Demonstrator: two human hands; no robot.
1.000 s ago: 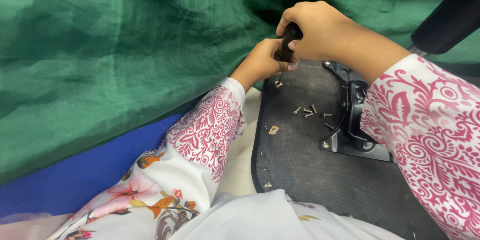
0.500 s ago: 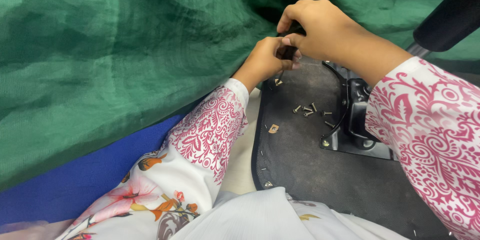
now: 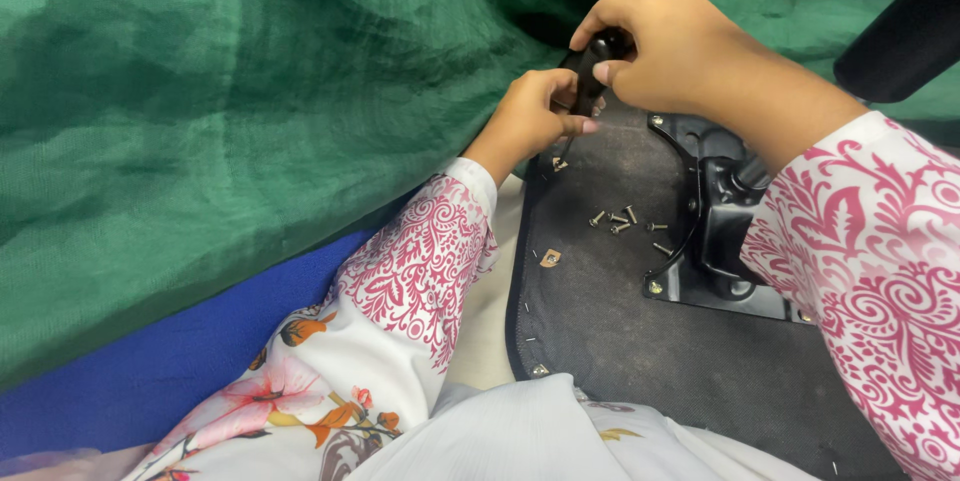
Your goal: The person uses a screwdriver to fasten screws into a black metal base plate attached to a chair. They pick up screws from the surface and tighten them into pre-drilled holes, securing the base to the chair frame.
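- Black and short, the handle of a screwdriver [image 3: 590,76] is sitting inside the right hand [image 3: 680,46], whose fingers are curling closed around its top end.
- The left hand [image 3: 530,121] is closing around the lower part of the same tool, with its thumb and fingertips pinching the shaft just above the tip.
- The tip is pointing down at the near left corner of a dark chair seat underside [image 3: 620,331], right beside a small metal fitting at the edge.
- A cluster of loose screws [image 3: 622,221] is lying on that dark fabric surface, a little to the right of and below the tool's tip.
- A black metal mounting plate [image 3: 715,241] is sitting bolted to the seat underside, just beside the screws and partly hidden behind the right forearm.
- A small brass-coloured clip [image 3: 550,258] is lying near the seat's left edge, apart from the screws.
- Green cloth [image 3: 250,91] is draping over the left and upper part of the view, with a blue surface [image 3: 180,361] showing under it.
- Both arms are wearing white sleeves with a pink pattern.
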